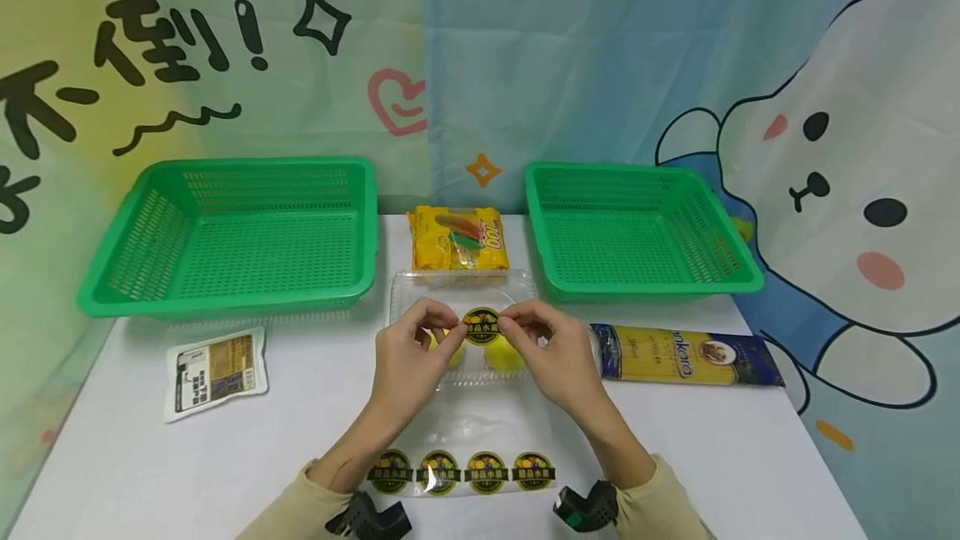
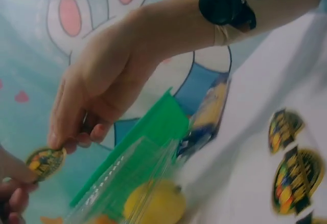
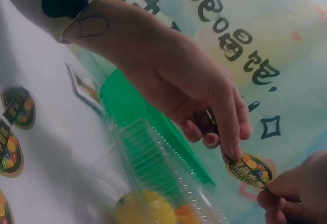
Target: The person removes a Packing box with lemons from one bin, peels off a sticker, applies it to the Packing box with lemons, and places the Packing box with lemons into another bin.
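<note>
Cartoon-printed cloth hangs behind the white table (image 1: 750, 457) I am working over. My left hand (image 1: 408, 361) and right hand (image 1: 551, 357) meet above a clear plastic box (image 1: 450, 290), and between them they hold one round fruit sticker (image 1: 482, 327). The left fingers (image 3: 232, 132) pinch its left edge, the right fingers (image 2: 59, 129) pinch its right edge; both wrist views show the sticker held flat and off the lid. Yellow fruit (image 1: 505, 355) lies inside the box, under the sticker.

Near my wrists lies a clear backing strip with four more stickers (image 1: 461, 471) in a row. A yellow snack pack (image 1: 457, 240) sits just behind the box, between a left green basket (image 1: 232, 232) and a right green basket (image 1: 637, 227). A pasta packet (image 1: 686, 354) lies to the right of the box, and a small white pouch (image 1: 216, 372) lies well to the left.
</note>
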Motion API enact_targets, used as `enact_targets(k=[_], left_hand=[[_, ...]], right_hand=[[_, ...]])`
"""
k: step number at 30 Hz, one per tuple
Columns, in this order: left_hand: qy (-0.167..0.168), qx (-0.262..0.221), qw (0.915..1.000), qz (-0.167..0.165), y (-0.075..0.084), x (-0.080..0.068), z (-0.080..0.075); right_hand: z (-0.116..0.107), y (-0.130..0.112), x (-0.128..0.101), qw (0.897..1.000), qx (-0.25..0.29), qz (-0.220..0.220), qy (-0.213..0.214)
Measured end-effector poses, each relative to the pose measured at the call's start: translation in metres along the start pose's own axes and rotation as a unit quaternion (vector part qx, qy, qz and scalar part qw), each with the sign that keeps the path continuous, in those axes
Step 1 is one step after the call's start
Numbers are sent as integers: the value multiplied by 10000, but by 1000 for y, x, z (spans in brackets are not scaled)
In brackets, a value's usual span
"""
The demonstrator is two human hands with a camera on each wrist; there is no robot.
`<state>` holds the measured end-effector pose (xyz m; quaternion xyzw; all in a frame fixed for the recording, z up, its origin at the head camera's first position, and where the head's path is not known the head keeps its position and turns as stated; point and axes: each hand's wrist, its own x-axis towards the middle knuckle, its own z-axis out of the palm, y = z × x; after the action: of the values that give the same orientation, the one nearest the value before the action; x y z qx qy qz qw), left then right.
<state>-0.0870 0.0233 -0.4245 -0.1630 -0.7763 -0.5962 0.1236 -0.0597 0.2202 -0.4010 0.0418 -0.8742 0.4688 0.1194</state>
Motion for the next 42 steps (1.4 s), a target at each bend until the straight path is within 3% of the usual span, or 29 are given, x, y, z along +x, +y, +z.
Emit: enact_targets(k=[8, 20, 27, 31, 34, 36, 39, 42], left_hand=[[-135, 677, 9968, -394, -8, 11, -1], [18, 1576, 9875, -4, -19, 18, 7], [-17, 1753, 9844, 145, -25, 19, 9], [-64, 2021, 9788, 339, -29, 19, 11], [-54, 2390, 9689, 633, -29, 17, 11], [-45, 2700, 9572, 1041, -27, 16, 10], [-135, 3225, 9300, 1757, -24, 11, 6], [-219, 3627, 9060, 2170, -27, 6, 2]], right_hand=[[18, 8, 19, 9988, -184, 423, -180], [35, 14, 27, 9951, -979, 122, 70], [46, 20, 24, 9889, -1331, -464, 464], [53, 25, 22, 9787, -1668, -899, 788], [56, 28, 21, 9679, -1985, -1094, 1087], [57, 28, 19, 9625, -2122, -1146, 1242], [55, 26, 18, 9585, -2198, -1172, 1389], [52, 27, 19, 9593, -2284, -975, 1342]])
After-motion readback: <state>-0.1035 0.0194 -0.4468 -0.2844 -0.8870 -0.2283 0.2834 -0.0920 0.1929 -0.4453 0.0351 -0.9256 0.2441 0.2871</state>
